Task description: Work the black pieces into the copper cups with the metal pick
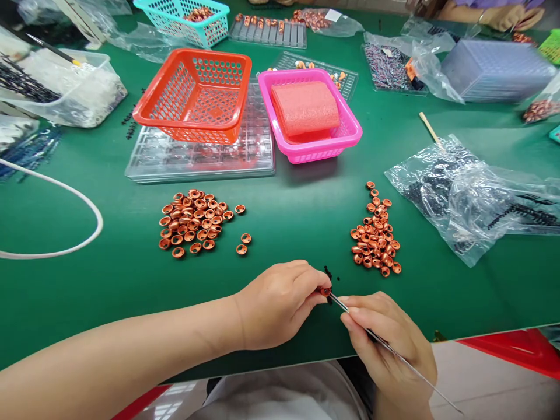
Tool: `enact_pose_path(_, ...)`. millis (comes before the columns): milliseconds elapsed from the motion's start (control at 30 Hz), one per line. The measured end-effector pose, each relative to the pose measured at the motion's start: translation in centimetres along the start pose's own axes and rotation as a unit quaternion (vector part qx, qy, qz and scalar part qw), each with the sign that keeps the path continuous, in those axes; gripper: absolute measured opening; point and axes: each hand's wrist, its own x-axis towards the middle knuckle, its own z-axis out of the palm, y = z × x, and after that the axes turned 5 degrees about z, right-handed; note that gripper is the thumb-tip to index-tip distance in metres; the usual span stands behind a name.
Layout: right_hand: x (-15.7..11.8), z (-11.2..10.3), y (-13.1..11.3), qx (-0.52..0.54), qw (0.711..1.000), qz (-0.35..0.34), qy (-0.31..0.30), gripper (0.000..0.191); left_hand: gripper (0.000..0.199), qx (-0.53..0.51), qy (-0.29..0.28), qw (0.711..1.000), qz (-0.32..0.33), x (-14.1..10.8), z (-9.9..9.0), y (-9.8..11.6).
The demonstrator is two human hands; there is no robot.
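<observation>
Near the table's front edge, my left hand [284, 303] pinches a small copper ring-shaped part [324, 291] between thumb and fingers. My right hand [389, 344] is closed around a thin metal tool [380, 340], whose tip touches the copper part. Tiny black pieces [328, 272] lie on the green table just behind my left fingertips. A pile of copper parts [192, 220] spreads out to the left, with a few loose ones beside it. Another pile of copper parts [375, 239] lies behind my right hand.
An orange basket [153, 114] stands on clear plastic trays [196, 172], beside a pink basket [317, 156] holding pink foam. Plastic bags [464, 204] with black pieces lie at right, a white cable [87, 201] at left. Another person's hands [510, 18] show at the far right.
</observation>
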Motion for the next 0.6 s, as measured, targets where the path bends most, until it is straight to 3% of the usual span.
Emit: enact_pose_path(600,0.0,-0.51,0.3,0.036,0.999,0.008,-0.035,0.039,0.013,-0.014,-0.008,1.0,0.012,-0.28,0.07,0.42)
